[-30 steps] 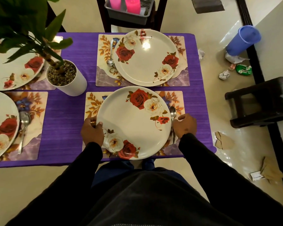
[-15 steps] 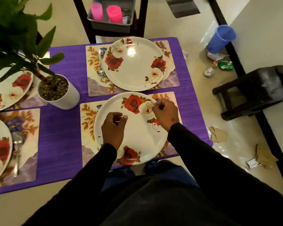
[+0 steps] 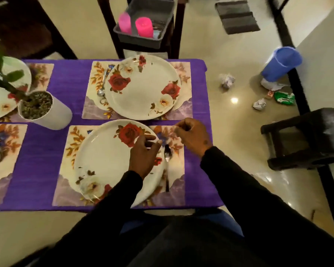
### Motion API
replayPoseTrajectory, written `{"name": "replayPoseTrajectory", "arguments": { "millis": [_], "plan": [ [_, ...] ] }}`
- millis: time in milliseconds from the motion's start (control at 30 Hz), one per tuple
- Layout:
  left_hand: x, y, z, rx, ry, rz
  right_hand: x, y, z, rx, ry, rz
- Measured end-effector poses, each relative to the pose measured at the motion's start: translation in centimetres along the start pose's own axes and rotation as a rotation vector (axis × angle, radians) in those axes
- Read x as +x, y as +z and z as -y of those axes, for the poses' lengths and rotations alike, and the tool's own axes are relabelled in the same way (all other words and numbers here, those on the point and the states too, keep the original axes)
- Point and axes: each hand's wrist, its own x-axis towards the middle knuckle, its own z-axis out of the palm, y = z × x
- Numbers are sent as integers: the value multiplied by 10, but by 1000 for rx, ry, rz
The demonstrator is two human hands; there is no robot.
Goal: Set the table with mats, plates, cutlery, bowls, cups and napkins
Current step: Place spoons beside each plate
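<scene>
A rose-patterned plate (image 3: 104,160) lies on the near floral mat (image 3: 178,182) with a spoon (image 3: 167,157) to its right. My left hand (image 3: 143,157) hovers over the plate's right part, fingers loosely spread, holding nothing. My right hand (image 3: 193,137) is raised above the mat's far right corner, fingers curled, nothing visible in it. A second plate (image 3: 143,87) sits on the far mat (image 3: 183,110) with a spoon (image 3: 102,83) at its left. Beyond the table a grey tub (image 3: 143,38) holds two pink cups (image 3: 144,26) and cutlery.
A white pot (image 3: 52,116) with a plant stands left of the plates on the purple cloth (image 3: 46,155). More mats and plates lie at the left edge. On the floor to the right are a dark stool (image 3: 305,137), a blue bin (image 3: 280,64) and crumpled litter.
Both hands have let go of the near plate's sides and lifted up and forward to the right. The camera view has shifted so the table sits lower and further left.
</scene>
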Motion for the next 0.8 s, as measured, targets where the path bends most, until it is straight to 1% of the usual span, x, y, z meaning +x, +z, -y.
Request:
{"name": "replayPoseTrajectory", "arguments": {
  "millis": [100,200,400,467,600,800],
  "plan": [
    [-15,46,-10,-3,-93,-130,15,-22,-23,13,2,63],
    [-28,76,-27,-31,-118,-191,27,-31,-27,3,-13,160],
    [-53,74,-46,-138,-92,-341,27,-26,-1,19,-65,356],
    [-56,68,-48,-170,-68,-395,24,-27,10,-6,-111,420],
    [-46,69,-39,-265,-105,-396,21,-52,16,-71,-143,480],
    [-36,111,-49,-382,-147,-344,49,-93,15,-174,-114,489]
  ]
}}
